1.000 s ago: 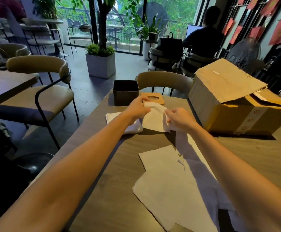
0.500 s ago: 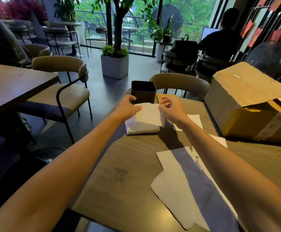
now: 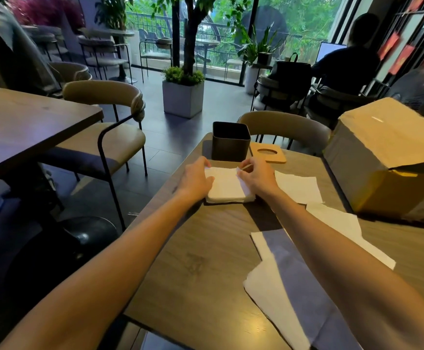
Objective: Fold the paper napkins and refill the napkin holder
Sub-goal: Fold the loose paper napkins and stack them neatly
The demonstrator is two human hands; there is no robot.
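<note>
A small stack of folded white napkins (image 3: 227,186) lies on the wooden table (image 3: 200,248), just in front of the dark square napkin holder (image 3: 229,144). My left hand (image 3: 197,179) presses on the stack's left edge and my right hand (image 3: 257,176) holds its right edge, both setting the top folded napkin down on the pile. The holder's wooden lid (image 3: 269,152) with an oval slot lies flat to the right of the holder. Several unfolded napkins (image 3: 296,286) are spread under and beside my right forearm.
A large open cardboard box (image 3: 387,157) stands on the table at the right. Beige chairs (image 3: 109,130) sit at the table's left and far end (image 3: 285,127). Another wooden table (image 3: 23,125) is at left. A person sits at a laptop in the back right.
The folded napkin that both hands held up above the table has come down onto the stack beside the holder. The camera view has shifted left.
</note>
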